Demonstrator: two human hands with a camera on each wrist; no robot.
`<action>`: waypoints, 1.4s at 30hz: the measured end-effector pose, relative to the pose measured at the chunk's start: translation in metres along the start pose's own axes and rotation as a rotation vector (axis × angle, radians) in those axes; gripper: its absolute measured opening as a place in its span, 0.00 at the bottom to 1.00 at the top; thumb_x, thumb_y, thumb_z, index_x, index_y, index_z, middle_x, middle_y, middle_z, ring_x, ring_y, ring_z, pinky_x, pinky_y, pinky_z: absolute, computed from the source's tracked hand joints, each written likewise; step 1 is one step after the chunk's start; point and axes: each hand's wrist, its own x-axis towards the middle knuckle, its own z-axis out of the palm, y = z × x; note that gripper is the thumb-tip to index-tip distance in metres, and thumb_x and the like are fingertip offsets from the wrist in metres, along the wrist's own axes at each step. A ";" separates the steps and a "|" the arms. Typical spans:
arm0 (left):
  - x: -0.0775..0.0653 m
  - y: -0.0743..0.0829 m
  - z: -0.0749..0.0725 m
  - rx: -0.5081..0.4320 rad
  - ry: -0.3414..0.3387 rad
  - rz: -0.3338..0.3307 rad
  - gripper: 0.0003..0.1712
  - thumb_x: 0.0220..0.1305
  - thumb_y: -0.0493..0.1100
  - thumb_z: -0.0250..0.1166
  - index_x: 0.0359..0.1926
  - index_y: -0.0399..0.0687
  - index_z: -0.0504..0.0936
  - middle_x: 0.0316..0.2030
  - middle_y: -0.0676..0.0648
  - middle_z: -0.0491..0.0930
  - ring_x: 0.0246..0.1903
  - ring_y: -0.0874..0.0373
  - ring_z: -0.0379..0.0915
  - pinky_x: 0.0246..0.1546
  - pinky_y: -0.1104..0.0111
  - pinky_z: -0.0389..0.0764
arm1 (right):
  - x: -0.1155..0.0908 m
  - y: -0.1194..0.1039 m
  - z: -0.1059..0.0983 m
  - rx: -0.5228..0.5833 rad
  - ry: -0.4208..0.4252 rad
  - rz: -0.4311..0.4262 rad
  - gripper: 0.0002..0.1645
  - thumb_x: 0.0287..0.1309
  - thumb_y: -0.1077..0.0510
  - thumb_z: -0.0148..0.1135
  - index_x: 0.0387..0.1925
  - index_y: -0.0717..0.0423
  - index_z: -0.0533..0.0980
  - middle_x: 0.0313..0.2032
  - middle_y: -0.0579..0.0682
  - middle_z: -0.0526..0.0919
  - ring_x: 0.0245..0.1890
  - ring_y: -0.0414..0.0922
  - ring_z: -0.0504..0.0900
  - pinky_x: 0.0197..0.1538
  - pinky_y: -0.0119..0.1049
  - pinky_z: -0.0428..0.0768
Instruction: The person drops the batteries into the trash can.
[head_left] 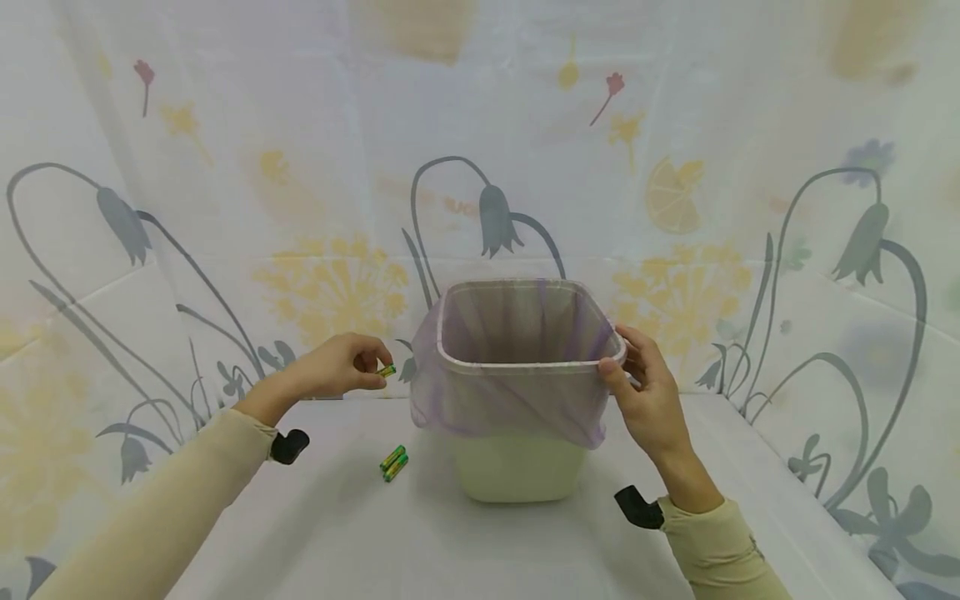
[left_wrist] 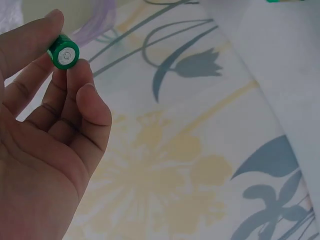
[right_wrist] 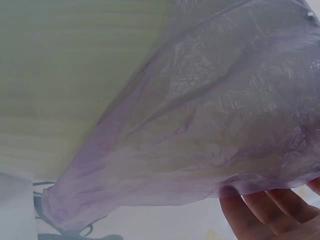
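Note:
A green-and-yellow battery (head_left: 386,371) is pinched between the thumb and fingertips of my left hand (head_left: 347,364), left of the bin and about level with its upper part. Seen end-on in the left wrist view, the battery (left_wrist: 66,54) shows its silver end. My right hand (head_left: 647,392) grips the right front corner of the pale trash bin (head_left: 517,468), thumb at the front and fingers round the side. A thin purple bin liner (head_left: 517,400) is folded over the rim; the right wrist view shows the fingers against the liner (right_wrist: 200,140).
Two more batteries (head_left: 393,463) lie side by side on the white table (head_left: 337,533), left of the bin's base. Behind the table hangs a white curtain (head_left: 300,125) printed with flowers.

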 end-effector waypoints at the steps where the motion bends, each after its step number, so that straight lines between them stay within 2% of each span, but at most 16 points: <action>1: 0.001 0.003 -0.004 0.000 0.002 -0.008 0.13 0.60 0.39 0.66 0.46 0.43 0.80 0.28 0.49 0.76 0.28 0.56 0.70 0.32 0.63 0.74 | 0.000 0.000 0.000 0.001 0.000 0.000 0.30 0.64 0.61 0.58 0.66 0.49 0.64 0.55 0.56 0.74 0.51 0.38 0.75 0.46 0.25 0.75; 8: 0.017 0.027 -0.029 0.020 0.037 0.014 0.13 0.59 0.39 0.67 0.46 0.42 0.80 0.28 0.47 0.76 0.29 0.55 0.71 0.33 0.63 0.73 | 0.000 -0.001 0.000 0.004 -0.010 -0.005 0.30 0.65 0.61 0.57 0.67 0.48 0.64 0.55 0.57 0.73 0.51 0.38 0.75 0.46 0.24 0.75; 18: 0.047 0.062 -0.043 0.019 0.067 0.049 0.14 0.59 0.39 0.68 0.47 0.41 0.80 0.29 0.46 0.78 0.31 0.53 0.72 0.37 0.62 0.73 | 0.000 -0.002 -0.001 -0.001 -0.012 0.009 0.30 0.65 0.61 0.57 0.67 0.47 0.64 0.55 0.56 0.74 0.51 0.39 0.75 0.46 0.25 0.75; 25: 0.067 0.091 -0.031 -0.003 0.073 0.088 0.13 0.59 0.40 0.68 0.45 0.46 0.80 0.30 0.47 0.77 0.30 0.54 0.72 0.34 0.64 0.74 | 0.000 -0.004 -0.001 -0.003 -0.018 0.009 0.30 0.65 0.60 0.57 0.67 0.48 0.64 0.55 0.57 0.74 0.51 0.38 0.75 0.46 0.25 0.75; 30: 0.085 0.112 -0.020 -0.005 0.047 0.126 0.11 0.59 0.40 0.69 0.44 0.46 0.81 0.29 0.48 0.77 0.30 0.55 0.72 0.34 0.65 0.73 | 0.001 -0.005 -0.003 -0.001 -0.012 0.007 0.30 0.65 0.60 0.57 0.67 0.49 0.64 0.55 0.56 0.73 0.52 0.39 0.75 0.46 0.24 0.75; 42: 0.116 0.125 0.003 -0.083 0.002 0.136 0.12 0.59 0.40 0.69 0.45 0.44 0.81 0.31 0.47 0.81 0.33 0.56 0.76 0.34 0.67 0.76 | 0.001 -0.003 -0.002 -0.008 -0.018 0.009 0.30 0.65 0.61 0.57 0.67 0.48 0.64 0.55 0.56 0.73 0.51 0.38 0.75 0.46 0.24 0.75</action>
